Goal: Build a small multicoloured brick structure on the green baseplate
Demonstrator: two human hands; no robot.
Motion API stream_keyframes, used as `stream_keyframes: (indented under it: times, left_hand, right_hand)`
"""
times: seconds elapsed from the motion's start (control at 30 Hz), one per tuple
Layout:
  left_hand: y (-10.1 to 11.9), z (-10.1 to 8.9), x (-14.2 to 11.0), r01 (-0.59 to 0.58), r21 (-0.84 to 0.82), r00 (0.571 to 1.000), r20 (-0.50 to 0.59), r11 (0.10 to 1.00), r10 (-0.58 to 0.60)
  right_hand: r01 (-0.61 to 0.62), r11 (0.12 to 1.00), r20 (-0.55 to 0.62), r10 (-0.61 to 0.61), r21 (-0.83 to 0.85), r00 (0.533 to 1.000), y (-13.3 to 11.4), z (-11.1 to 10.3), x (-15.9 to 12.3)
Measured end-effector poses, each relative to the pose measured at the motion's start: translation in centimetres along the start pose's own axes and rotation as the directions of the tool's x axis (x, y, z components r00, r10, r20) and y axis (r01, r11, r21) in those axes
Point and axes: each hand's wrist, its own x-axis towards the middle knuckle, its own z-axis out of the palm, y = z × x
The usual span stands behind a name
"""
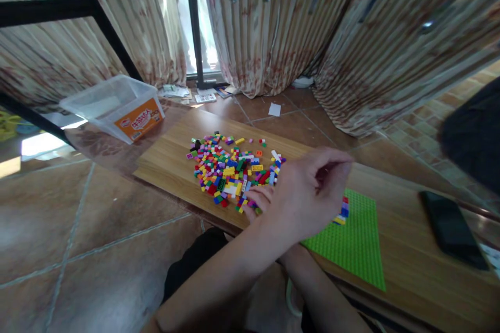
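Observation:
My arms are crossed over a wooden tabletop. My left hand lies on top, back up, fingers curled into a loose fist, and what they hold is hidden. It hovers at the near edge of a green baseplate, beside a small stack of coloured bricks on that plate. Beneath that arm my right hand is mostly hidden. Only its outstretched fingers show, resting on the near edge of a pile of small coloured bricks.
A clear plastic box with an orange label stands at the table's far left. A black phone lies right of the baseplate. A dark blurred shape fills the right edge. Curtains, papers and tiled floor lie beyond.

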Motion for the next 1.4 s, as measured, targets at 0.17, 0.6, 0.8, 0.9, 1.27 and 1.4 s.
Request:
stream_keyframes:
  times: [0.17, 0.6, 0.8, 0.9, 1.27, 1.4]
  left_hand:
    - [0.4, -0.1, -0.6, -0.006, 0.052, 0.994, 0.107, 0.999, 0.001]
    - [-3.1, -2.2, -0.1, 0.143, 0.032, 0.989, 0.034, 0.989, -0.144]
    - [-3.5, -3.3, -0.7, 0.101, 0.137, 0.988, 0.106, 0.985, -0.116]
    - [-3.9, -3.0, -0.9, 0.088, 0.173, 0.982, 0.149, 0.981, -0.115]
    - [-4.1, -2.7, -0.9, -0.036, 0.251, 0.99, 0.144, 0.967, 0.0]
    - [-3.0, -2.8, -1.3, -0.2, 0.281, 0.976, 0.145, 0.939, 0.164]
  right_hand:
    - [0.118, 0.992, 0.054, -0.115, -0.048, 0.992, -3.3, 3.1, 1.2]
    - [-0.042, 0.983, 0.094, 0.06, -0.18, 0.994, -6.1, 6.3, 4.1]
    - [-0.038, 0.98, 0.078, 0.054, -0.196, 0.996, -5.8, 6.7, 4.1]
    - [0.005, 0.979, 0.051, 0.006, -0.205, 0.999, -5.6, 6.9, 3.9]
    - [0.039, 0.997, -0.154, -0.048, -0.061, 0.987, -4.6, 5.7, 4.5]
    - [-0.051, 0.998, -0.162, 0.046, -0.023, 0.986, -3.4, 4.0, 4.7]
